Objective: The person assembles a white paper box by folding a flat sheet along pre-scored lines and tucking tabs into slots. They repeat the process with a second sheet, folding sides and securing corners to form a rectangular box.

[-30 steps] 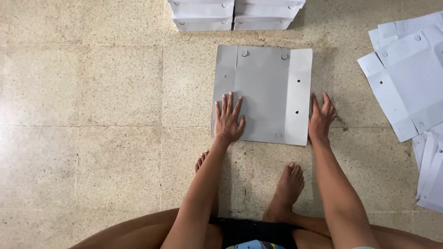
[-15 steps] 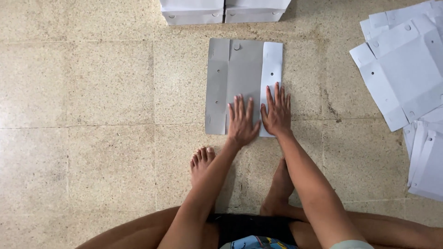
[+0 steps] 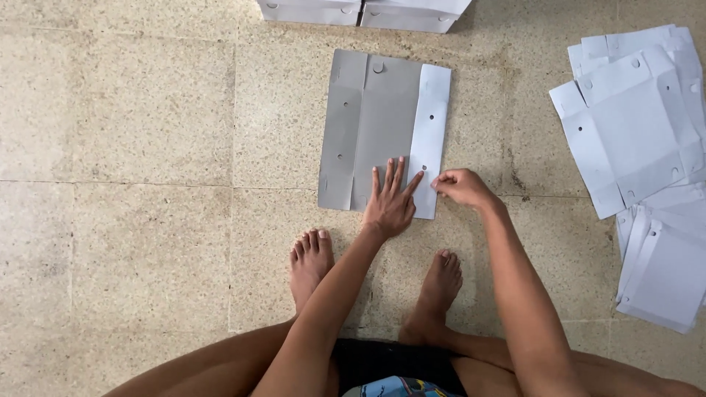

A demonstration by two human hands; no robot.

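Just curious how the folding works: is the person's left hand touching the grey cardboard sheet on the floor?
Touching. The head view shows the left hand spread flat, fingers lying on the grey cardboard sheet near its lower edge.

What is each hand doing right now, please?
Left hand: open, flat on the grey cardboard sheet.
Right hand: pinching the sheet's white flap.

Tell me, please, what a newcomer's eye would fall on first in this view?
A grey cardboard sheet lies on the speckled floor, its right flap folded over showing white. The left hand presses flat on its near edge while the right hand pinches the flap's corner. A pile of white sheets lies at right.
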